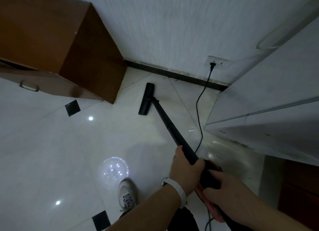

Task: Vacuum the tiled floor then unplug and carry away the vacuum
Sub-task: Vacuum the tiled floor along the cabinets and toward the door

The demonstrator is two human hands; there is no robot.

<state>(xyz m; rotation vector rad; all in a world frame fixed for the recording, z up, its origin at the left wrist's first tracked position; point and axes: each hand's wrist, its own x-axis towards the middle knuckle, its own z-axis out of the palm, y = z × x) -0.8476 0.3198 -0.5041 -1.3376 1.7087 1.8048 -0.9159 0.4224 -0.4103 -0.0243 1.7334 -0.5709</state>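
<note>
A black stick vacuum runs up the middle of the view: its flat floor head (146,99) rests on the glossy white tiled floor (60,144) near the wall, and its tube (170,127) slants back to me. My left hand (185,166) grips the lower tube. My right hand (226,189) holds the black and red-orange body (209,177) just behind it. The black cord (198,113) trails from the body up to a plug (212,65) seated in a white wall socket (217,63).
A brown wooden cabinet (72,54) with a drawer handle stands at left, its corner close to the floor head. A dark skirting board (172,73) lines the wall. A white door or panel (269,96) juts in at right. My shoe (127,194) is below centre.
</note>
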